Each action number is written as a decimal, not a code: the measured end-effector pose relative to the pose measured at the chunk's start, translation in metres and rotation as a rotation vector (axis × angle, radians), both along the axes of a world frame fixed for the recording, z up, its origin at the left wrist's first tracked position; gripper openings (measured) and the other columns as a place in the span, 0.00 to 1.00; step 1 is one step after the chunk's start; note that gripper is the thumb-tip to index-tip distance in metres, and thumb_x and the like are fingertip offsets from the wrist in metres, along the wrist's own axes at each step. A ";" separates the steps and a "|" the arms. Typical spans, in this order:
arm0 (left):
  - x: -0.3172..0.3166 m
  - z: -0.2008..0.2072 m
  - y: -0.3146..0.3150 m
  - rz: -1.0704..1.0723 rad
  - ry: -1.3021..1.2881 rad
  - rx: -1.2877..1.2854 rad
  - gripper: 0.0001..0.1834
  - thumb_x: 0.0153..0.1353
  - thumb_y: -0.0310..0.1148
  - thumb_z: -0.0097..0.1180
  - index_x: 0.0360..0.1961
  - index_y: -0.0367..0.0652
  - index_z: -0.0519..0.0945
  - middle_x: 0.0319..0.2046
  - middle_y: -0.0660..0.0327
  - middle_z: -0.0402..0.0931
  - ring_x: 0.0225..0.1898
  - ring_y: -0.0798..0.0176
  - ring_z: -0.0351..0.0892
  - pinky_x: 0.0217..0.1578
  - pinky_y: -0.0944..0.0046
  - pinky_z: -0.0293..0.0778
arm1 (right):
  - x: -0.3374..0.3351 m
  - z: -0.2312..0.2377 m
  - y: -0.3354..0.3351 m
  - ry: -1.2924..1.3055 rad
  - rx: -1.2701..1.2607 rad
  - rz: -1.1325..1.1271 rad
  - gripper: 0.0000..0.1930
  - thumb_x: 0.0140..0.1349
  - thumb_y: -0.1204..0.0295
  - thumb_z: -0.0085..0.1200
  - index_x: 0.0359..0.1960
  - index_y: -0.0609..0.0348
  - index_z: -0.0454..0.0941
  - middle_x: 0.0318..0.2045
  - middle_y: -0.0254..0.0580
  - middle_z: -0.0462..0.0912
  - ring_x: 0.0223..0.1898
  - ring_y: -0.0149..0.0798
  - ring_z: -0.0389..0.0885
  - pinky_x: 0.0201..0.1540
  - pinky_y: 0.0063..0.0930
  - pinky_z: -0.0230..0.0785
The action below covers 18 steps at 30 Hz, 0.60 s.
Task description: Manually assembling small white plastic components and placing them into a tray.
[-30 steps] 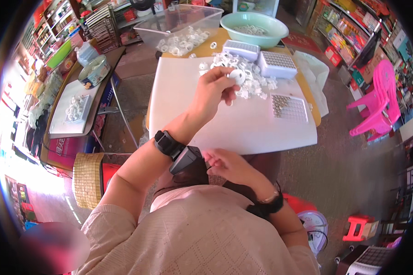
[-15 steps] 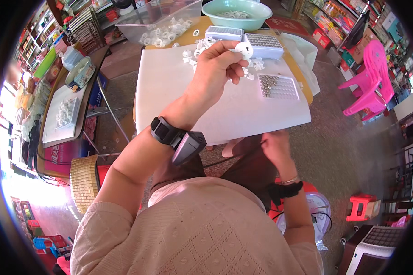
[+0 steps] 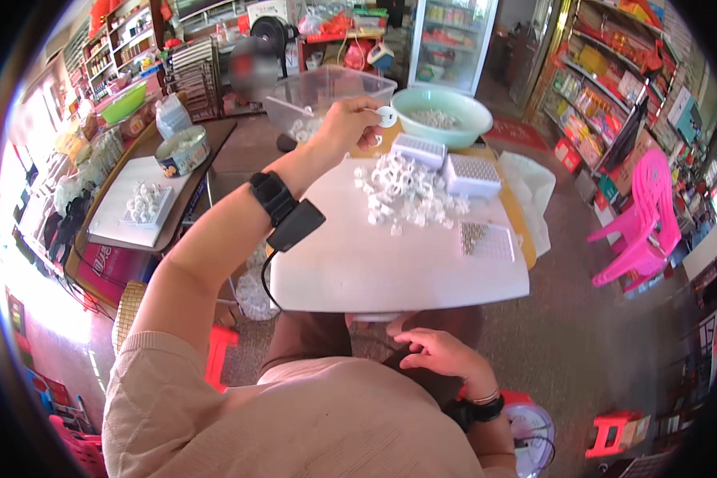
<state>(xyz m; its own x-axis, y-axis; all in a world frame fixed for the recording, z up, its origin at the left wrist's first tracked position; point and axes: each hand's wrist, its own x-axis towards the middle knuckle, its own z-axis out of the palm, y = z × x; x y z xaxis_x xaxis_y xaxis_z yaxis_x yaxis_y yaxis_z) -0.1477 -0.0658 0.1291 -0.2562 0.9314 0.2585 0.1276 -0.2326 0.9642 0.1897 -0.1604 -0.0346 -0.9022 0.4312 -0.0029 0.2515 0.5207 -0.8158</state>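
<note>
My left hand (image 3: 344, 131) is stretched over the far left of the table, its fingertips pinching a small round white plastic part (image 3: 386, 116). This part is close to the near-left rim of the pale green basin (image 3: 479, 127) and the clear plastic bin (image 3: 338, 80). Below and right of that hand, a heap of small white plastic pieces (image 3: 406, 190) lies on the white table sheet (image 3: 390, 275). Over my lap, below the table's near edge, my right hand (image 3: 446, 356) holds nothing; its fingers are stretched and apart.
Two white blocks with rows of holes, one farther back (image 3: 419, 151) and one to the right (image 3: 472, 177), flank the heap. Nearer is a flat tray (image 3: 498, 243) partly filled with metal bits. A side table (image 3: 127, 179) stands left, pink chairs (image 3: 645, 215) right.
The view has tilted up, showing more of the room. My left hand has moved leftward toward the bin with the white part, uncovering the heap. My right hand's fingers now show spread over my lap.
</note>
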 end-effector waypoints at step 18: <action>-0.009 -0.067 0.266 0.209 0.201 -0.185 0.17 0.55 0.27 0.56 0.47 0.36 0.78 0.22 0.58 0.79 0.19 0.65 0.79 0.19 0.64 0.77 | 0.063 0.011 0.051 0.039 -0.262 -0.354 0.14 0.62 0.75 0.54 0.48 0.66 0.74 0.40 0.46 0.82 0.39 0.33 0.84 0.40 0.24 0.74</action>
